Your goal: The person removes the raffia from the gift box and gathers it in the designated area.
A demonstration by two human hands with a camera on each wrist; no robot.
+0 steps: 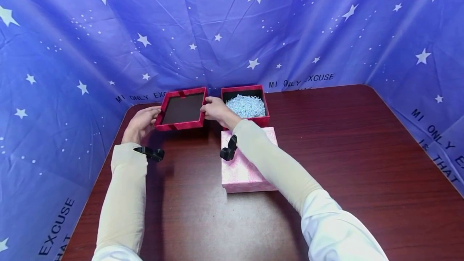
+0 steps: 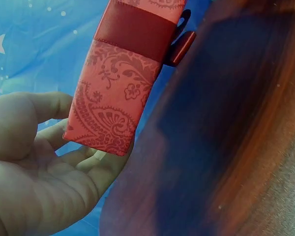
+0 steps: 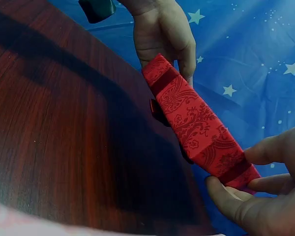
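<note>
A red paisley gift box lid, its dark inside turned up, is held over the far left of the table by both hands. My left hand holds its left end, thumb on one side and fingers under it in the left wrist view. On the opposite end, my right hand pinches the lid between thumb and fingers. A dark red ribbon band and part of a bow show on the lid. Just right of that hand stands the red box base, filled with pale blue shredded paper.
A pink patterned box sits in front of the red base, partly under my right forearm. Blue star-printed cloth hangs behind and along both sides of the dark wooden table.
</note>
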